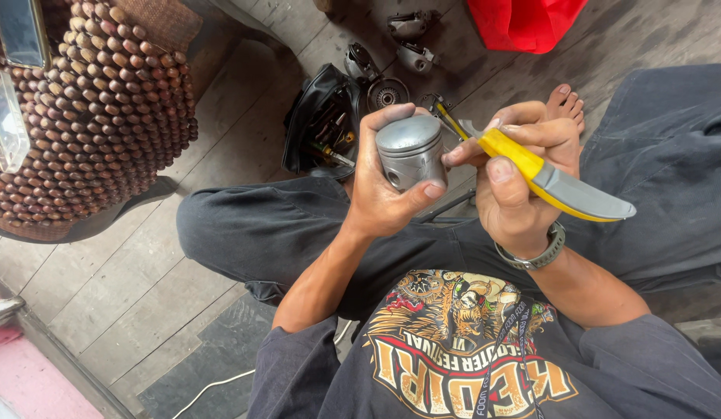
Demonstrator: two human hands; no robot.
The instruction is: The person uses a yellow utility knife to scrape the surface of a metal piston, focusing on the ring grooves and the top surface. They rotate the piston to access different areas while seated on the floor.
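— What is lying around you down there, biggest first?

— I am sitting on the plank floor [127,295]; a seat covered in brown wooden beads [104,109] is standing at my left; a red bag [523,23] is lying ahead of me; a black engine casing [321,124] is lying just past my knee, with small grey metal parts [411,39] scattered beyond it.

— And what are your hands doing?

— My left hand [380,186] is wrapping around a grey metal piston [411,151], crown up, thumb pressing its skirt, fingers curling behind it; I am holding it above my lap, in front of my chest; my right hand [523,182] is closing around the yellow and grey handles of pliers [546,174], the index finger lying along them; the tips are pointing at the piston's side, though I cannot tell whether they are touching it.
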